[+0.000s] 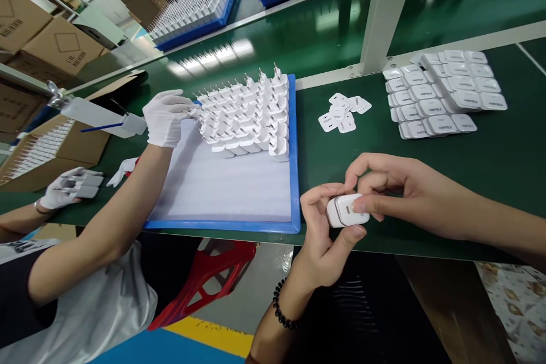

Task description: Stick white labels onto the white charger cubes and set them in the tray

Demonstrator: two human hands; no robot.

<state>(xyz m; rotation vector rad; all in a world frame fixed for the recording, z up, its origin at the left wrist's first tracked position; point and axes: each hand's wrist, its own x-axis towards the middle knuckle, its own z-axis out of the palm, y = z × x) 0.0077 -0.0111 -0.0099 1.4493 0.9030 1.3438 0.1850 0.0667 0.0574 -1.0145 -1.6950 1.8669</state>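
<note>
Green workbench [362, 151], left hand [319, 253] curled around white charger [342, 214], right hand [403, 190] half-closed against it

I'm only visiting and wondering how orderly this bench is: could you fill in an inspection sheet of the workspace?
Surface: green tabletop, partly covered.
Job's things: white block in hand; blue-rimmed tray with pronged white plugs in its far part; loose white pieces to the tray's right; stacked white pieces farther right.
Clutter: white bottle beside an open carton.
Grips: left grip holds the block; right grip has its thumb on it.
Cables: nothing seen.
Surroundings: white-gloved hand at the plugs; red stool; cardboard boxes.
</note>
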